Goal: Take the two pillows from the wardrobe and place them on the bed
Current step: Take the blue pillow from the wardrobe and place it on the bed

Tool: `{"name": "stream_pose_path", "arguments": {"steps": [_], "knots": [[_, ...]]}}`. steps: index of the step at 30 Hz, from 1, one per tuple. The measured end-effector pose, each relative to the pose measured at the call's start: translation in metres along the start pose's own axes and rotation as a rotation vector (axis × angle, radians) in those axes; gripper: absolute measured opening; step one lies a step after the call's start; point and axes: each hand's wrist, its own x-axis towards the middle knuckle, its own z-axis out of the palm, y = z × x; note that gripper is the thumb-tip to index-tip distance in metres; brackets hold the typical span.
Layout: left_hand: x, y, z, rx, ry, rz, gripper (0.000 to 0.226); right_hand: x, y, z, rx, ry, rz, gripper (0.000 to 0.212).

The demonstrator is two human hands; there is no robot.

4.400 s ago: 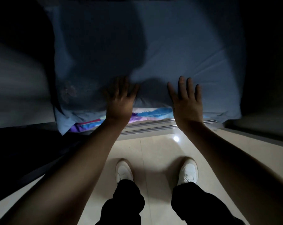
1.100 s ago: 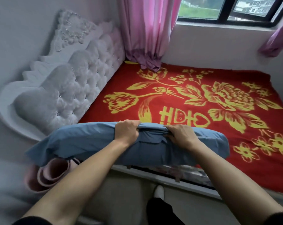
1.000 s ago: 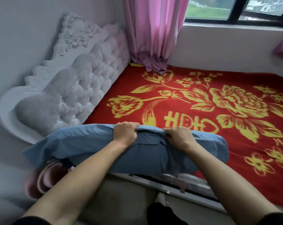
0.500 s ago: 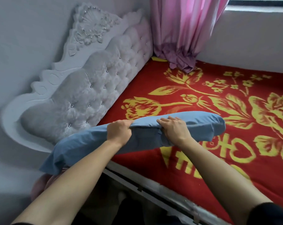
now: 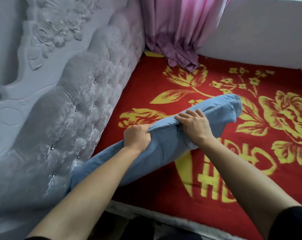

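A long blue pillow (image 5: pixel 165 149) lies slanted over the bed (image 5: pixel 164 193), which is covered by a red blanket with yellow flowers. Its near end touches the grey tufted headboard (image 5: pixel 74 108) and its far end points toward the bed's middle. My left hand (image 5: pixel 137 138) is clenched on the pillow's top seam. A little farther along the same seam, my right hand (image 5: pixel 194 126) grips the fabric with its fingers curled over it. Whether the pillow rests on the blanket or hangs just above it I cannot tell. Only one pillow is in view.
A pink curtain (image 5: pixel 178 32) hangs down onto the bed's far corner, below a white wall ledge (image 5: pixel 268 35). The carved grey headboard fills the left side. The bed's front edge (image 5: pixel 164 219) runs along the bottom, with my dark clothing beneath it.
I have carried the blue pillow from the dark wardrobe to the bed. In the last second both hands moved it forward over the blanket and lowered it, its left end swinging toward the headboard.
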Motion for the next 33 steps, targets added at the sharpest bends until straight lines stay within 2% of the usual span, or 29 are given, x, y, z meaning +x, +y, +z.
{"name": "stream_pose_path", "arguments": {"steps": [3,6,8,10,11,13,15,17,19,22,24,26,29,31,33], "knots": [[0.019,-0.028,0.031,-0.043,-0.064,0.048,0.035,0.015,-0.01,0.037,0.022,-0.031,0.056,0.032],[0.026,-0.038,0.071,-0.037,-0.14,0.128,0.04,0.02,-0.009,0.078,0.067,-0.093,0.199,0.031],[0.028,-0.038,0.093,0.045,-0.264,0.111,0.063,0.022,-0.006,0.093,0.106,-0.083,0.264,0.029],[0.027,-0.037,0.103,0.126,-0.369,0.09,0.098,0.023,-0.003,0.099,0.096,-0.09,0.251,0.034],[0.027,-0.039,0.105,0.164,-0.384,0.089,0.106,0.023,-0.002,0.1,0.082,-0.114,0.237,0.039],[0.029,-0.041,0.105,0.204,-0.384,0.074,0.099,0.021,-0.004,0.101,0.067,-0.131,0.236,0.05],[0.032,-0.038,0.1,0.198,-0.39,0.067,0.081,0.01,-0.011,0.104,0.078,-0.075,0.287,0.059],[0.031,-0.032,0.093,0.149,-0.344,0.086,0.066,-0.006,-0.019,0.108,0.179,0.022,0.454,0.065],[0.031,-0.023,0.086,0.069,-0.179,0.072,0.056,-0.023,-0.026,0.114,0.411,0.054,0.695,0.074],[0.031,-0.007,0.072,-0.073,0.024,0.04,0.046,-0.048,-0.025,0.133,0.817,-0.103,0.962,0.086],[0.033,0.006,0.06,-0.158,0.125,0.038,0.038,-0.059,-0.019,0.144,0.992,-0.218,1.033,0.087],[0.039,0.017,0.05,-0.21,0.204,0.032,0.032,-0.058,-0.014,0.148,1.15,-0.265,1.029,0.086],[0.048,0.026,0.038,-0.35,0.262,0.0,0.023,-0.036,-0.02,0.146,1.328,-0.198,0.976,0.077],[0.053,0.029,0.032,-0.474,0.284,-0.014,0.024,-0.015,-0.025,0.14,1.374,-0.058,1.032,0.067],[0.059,0.032,0.028,-0.559,0.297,0.0,0.025,0.004,-0.02,0.135,1.304,0.122,1.069,0.047]]}}
